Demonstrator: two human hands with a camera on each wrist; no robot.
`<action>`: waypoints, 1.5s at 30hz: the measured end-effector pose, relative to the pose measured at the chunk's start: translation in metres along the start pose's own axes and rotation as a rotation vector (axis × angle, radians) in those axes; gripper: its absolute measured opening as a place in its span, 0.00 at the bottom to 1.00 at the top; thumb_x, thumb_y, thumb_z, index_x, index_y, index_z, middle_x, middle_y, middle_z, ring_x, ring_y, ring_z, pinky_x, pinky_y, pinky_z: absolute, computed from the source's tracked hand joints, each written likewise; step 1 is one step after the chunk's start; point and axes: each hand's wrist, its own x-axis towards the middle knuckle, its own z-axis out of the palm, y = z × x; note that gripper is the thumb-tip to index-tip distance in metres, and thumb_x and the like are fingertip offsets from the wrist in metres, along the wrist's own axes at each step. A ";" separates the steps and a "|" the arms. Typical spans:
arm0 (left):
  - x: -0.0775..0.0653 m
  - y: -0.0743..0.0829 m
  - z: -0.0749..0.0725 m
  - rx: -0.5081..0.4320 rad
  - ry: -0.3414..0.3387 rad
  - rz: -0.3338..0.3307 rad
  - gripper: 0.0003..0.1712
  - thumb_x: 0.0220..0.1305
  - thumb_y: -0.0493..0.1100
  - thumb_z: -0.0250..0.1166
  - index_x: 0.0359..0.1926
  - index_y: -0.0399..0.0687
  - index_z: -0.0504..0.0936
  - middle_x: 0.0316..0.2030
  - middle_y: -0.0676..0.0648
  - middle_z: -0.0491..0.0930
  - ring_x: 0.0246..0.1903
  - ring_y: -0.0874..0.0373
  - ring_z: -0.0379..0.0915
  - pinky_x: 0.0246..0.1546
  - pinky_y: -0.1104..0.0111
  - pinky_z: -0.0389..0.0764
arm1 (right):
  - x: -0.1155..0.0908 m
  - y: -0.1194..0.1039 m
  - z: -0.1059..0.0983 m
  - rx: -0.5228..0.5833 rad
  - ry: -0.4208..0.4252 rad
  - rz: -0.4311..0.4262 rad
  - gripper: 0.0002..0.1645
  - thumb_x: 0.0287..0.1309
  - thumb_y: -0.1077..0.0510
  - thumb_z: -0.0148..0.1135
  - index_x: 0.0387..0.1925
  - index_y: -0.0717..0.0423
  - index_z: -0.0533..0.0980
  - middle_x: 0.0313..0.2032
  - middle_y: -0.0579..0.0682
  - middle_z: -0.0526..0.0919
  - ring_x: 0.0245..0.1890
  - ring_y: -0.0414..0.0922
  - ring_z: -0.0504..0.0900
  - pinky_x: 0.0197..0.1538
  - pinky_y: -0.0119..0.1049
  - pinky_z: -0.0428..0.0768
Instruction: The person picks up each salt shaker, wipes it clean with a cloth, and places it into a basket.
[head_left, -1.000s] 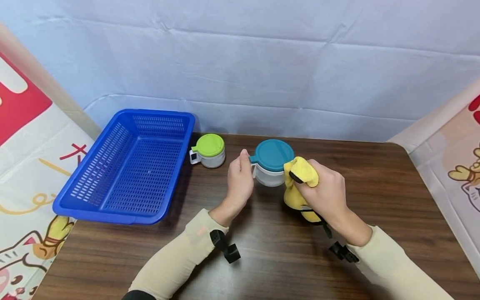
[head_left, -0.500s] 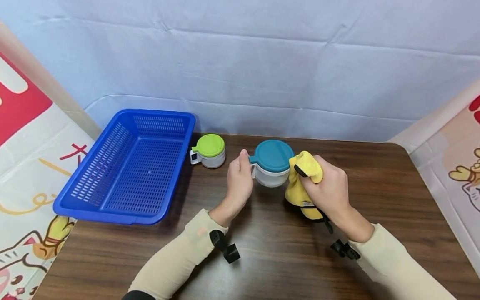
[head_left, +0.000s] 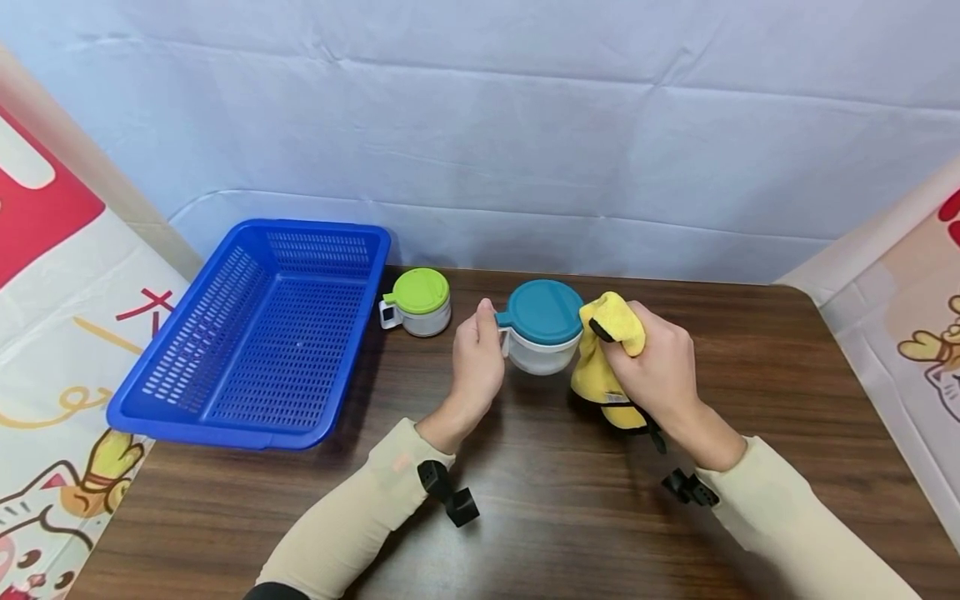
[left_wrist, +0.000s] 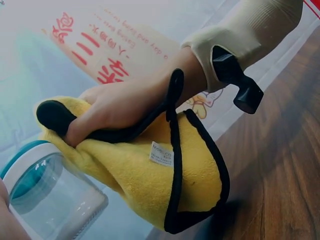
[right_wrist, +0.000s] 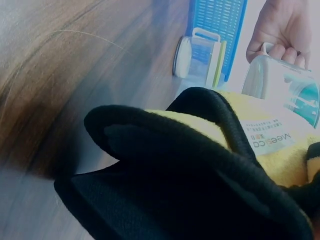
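Observation:
My left hand (head_left: 477, 358) holds a clear jar (head_left: 542, 358) with a teal lid by its white side handle; the right wrist view shows the fingers (right_wrist: 290, 55) curled through that handle. Yellow cloth (head_left: 596, 371) with black edging is bunched in my right hand (head_left: 660, 362), which presses it to the jar's right side. Seen from the left wrist, the thumb pinches the cloth (left_wrist: 135, 172) near its upper end, and the lower part with a white label hangs loose. The jar (left_wrist: 60, 200) looks transparent there, close over the dark wooden table (head_left: 555, 517).
A smaller jar with a green lid (head_left: 420, 292) stands left of my left hand, its handle facing left. Beyond it sits a blue perforated basket (head_left: 360, 333) at the table's left side. A pale fabric backdrop (head_left: 480, 150) rises behind the table's far edge.
My right hand has slid the cloth slightly up and away along the jar's right side, uncovering more of the jar's front. The left hand and jar have shifted very slightly left.

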 end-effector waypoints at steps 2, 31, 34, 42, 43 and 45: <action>0.000 0.000 0.000 0.000 0.005 -0.006 0.29 0.84 0.49 0.41 0.19 0.48 0.61 0.15 0.51 0.58 0.17 0.56 0.56 0.23 0.67 0.62 | 0.001 0.001 0.000 -0.007 -0.001 -0.001 0.14 0.56 0.63 0.67 0.23 0.56 0.69 0.16 0.46 0.65 0.14 0.43 0.62 0.19 0.37 0.63; 0.002 -0.002 0.003 -0.042 0.056 -0.015 0.29 0.83 0.50 0.42 0.20 0.48 0.61 0.16 0.51 0.58 0.18 0.56 0.55 0.23 0.68 0.61 | 0.004 0.007 -0.006 -0.069 0.062 0.053 0.04 0.56 0.63 0.61 0.33 0.62 0.77 0.18 0.55 0.75 0.14 0.46 0.68 0.20 0.44 0.67; 0.002 -0.001 0.003 -0.047 0.059 -0.016 0.28 0.84 0.49 0.42 0.20 0.48 0.60 0.16 0.51 0.57 0.17 0.57 0.54 0.23 0.68 0.60 | 0.005 0.007 -0.008 -0.074 0.061 0.050 0.04 0.57 0.62 0.62 0.32 0.61 0.76 0.17 0.54 0.73 0.14 0.46 0.67 0.20 0.43 0.66; 0.001 0.002 0.004 -0.062 0.042 -0.017 0.29 0.84 0.50 0.42 0.19 0.48 0.59 0.15 0.51 0.57 0.16 0.57 0.54 0.21 0.68 0.59 | 0.005 0.004 -0.013 -0.082 0.076 0.051 0.07 0.56 0.61 0.63 0.26 0.57 0.74 0.14 0.48 0.67 0.14 0.43 0.62 0.19 0.41 0.64; 0.001 0.002 0.005 -0.062 0.042 -0.017 0.29 0.84 0.49 0.42 0.19 0.48 0.59 0.15 0.51 0.57 0.16 0.57 0.54 0.21 0.68 0.59 | 0.005 0.004 -0.014 -0.082 0.078 0.049 0.08 0.56 0.61 0.63 0.25 0.57 0.73 0.14 0.47 0.66 0.14 0.42 0.62 0.19 0.40 0.63; 0.001 0.001 0.005 -0.066 0.045 -0.016 0.29 0.84 0.49 0.42 0.19 0.48 0.59 0.15 0.51 0.56 0.16 0.57 0.54 0.21 0.69 0.59 | 0.005 0.003 -0.016 -0.083 0.080 0.045 0.08 0.54 0.61 0.63 0.24 0.56 0.72 0.14 0.46 0.65 0.14 0.42 0.61 0.19 0.39 0.62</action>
